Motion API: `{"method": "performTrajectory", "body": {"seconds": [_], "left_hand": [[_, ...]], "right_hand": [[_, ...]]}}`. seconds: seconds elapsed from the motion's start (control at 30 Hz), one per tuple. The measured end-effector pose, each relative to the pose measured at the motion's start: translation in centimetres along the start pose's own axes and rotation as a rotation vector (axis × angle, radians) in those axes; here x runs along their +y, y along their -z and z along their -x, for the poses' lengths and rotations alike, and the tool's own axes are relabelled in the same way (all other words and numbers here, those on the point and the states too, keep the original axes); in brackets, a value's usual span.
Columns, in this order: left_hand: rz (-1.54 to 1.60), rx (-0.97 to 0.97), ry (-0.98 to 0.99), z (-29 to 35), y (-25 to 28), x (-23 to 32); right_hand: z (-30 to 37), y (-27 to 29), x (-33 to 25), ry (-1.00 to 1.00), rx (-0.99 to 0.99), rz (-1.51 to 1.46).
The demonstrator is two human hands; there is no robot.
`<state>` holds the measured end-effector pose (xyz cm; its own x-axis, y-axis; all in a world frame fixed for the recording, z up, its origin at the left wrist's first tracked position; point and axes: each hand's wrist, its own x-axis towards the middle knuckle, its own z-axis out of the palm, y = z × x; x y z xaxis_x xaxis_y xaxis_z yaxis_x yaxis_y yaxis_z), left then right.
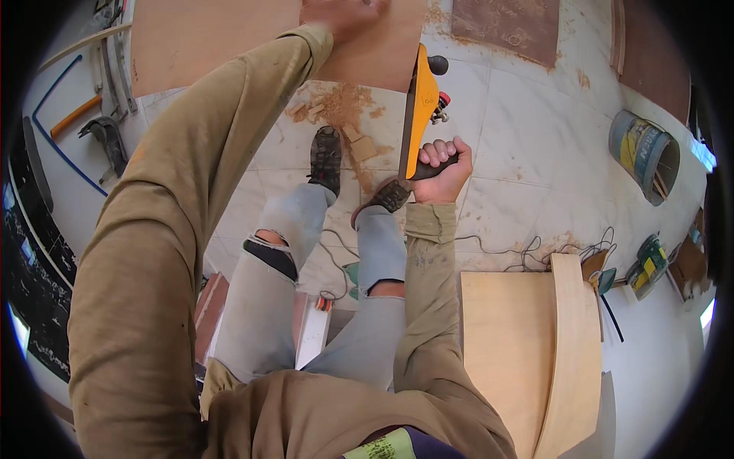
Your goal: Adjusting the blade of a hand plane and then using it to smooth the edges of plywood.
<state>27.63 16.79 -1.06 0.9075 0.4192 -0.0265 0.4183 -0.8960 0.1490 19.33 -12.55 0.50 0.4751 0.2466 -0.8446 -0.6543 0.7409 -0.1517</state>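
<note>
Left arm (134, 306): extended far forward, bent at the elbow, forearm (229, 126) angled inward to the right. Left hand (344, 19): at the upper edge of view, partly cut off and blurred; finger closure cannot be determined. Right arm (432, 306): reaching forward, forearm nearly straight ahead. Right hand (443, 177): closed in a grip, fingers (437, 153) curled, thumb (463, 151) raised and pointing forward.

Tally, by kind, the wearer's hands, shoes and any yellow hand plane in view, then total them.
Left hand and right hand: 2
Left shoe and right shoe: 2
Yellow hand plane: 1
Total: 5
</note>
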Motion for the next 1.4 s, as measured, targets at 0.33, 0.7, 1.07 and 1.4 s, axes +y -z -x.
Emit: {"method": "performTrajectory", "body": {"seconds": [0.33,0.7,1.07,1.4], "left_hand": [[-0.007,0.009,0.014,-0.1,0.1,-0.1],[0.102,0.118,-0.045,-2.9,1.1,0.3],[0.046,0.013,0.028,-5.8,-1.3,0.2],[-0.007,0.001,0.036,-5.4,-0.4,0.2]], "right_hand": [[1.4,0.2,0.4,0.05,-0.099,0.041],[-4.2,2.8,1.4,0.232,-0.473,0.09],[-2.9,5.1,1.3,0.209,-0.461,0.081],[-10.5,-2.6,0.0,0.189,-0.499,0.035]]}}
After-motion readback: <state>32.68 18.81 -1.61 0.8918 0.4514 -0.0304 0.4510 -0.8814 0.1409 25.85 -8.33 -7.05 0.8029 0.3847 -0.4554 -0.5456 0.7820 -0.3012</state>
